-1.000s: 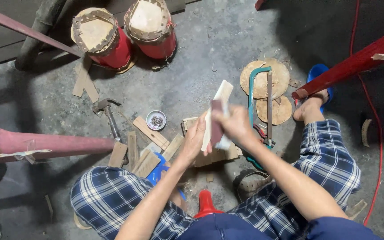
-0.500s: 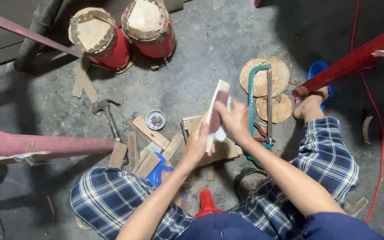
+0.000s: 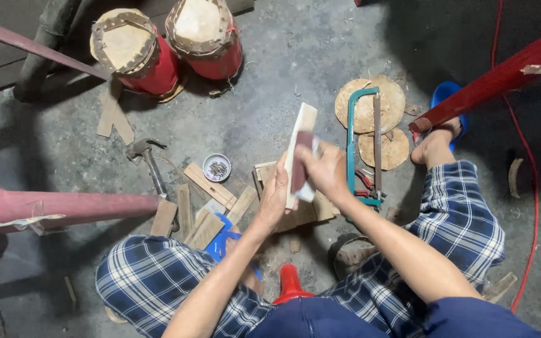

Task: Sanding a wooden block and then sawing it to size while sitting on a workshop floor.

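Note:
A pale wooden slat [image 3: 303, 122] stands tilted up in front of me, gripped near its lower end by my left hand [image 3: 275, 197]. My right hand [image 3: 324, 169] presses a dark reddish piece of sandpaper [image 3: 300, 159] against the slat's face. Below the hands lies a pile of short wood offcuts [image 3: 270, 209] on the concrete floor. My legs in blue checked trousers frame the spot, and a red stool top [image 3: 290, 283] shows between them.
A teal hacksaw [image 3: 363, 147] lies right of the hands over two round wooden discs [image 3: 370, 103]. A hammer [image 3: 148, 163] and a small tin of nails [image 3: 216, 167] lie left. Two red drums [image 3: 170, 47] stand at the back. Red poles cross left and right.
The right hand with the sandpaper has slid down along the slat and back up a little; the slat stays held upright by the left hand.

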